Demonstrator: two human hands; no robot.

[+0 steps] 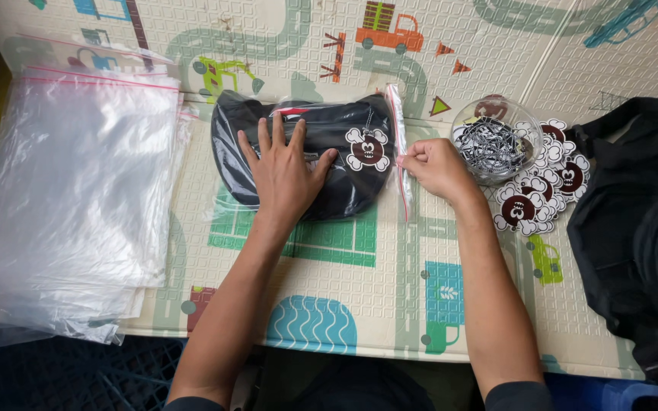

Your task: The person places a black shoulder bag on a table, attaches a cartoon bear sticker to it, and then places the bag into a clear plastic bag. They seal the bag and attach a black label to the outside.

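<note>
Black fabric pouch (306,156), sleeved in a clear zip-seal plastic bag (399,144) at frame centre, is pressed flat by the open-fingered left hand (283,171) so that the bag's seal strip can be pinched shut by the right hand (436,167).

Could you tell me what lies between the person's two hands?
In the head view, the bagged black pouch, its round patch showing, lies between left hand and right hand.

Home packing spot, children's play mat (420,251) (road print), stacked zip bags (70,190)
</note>
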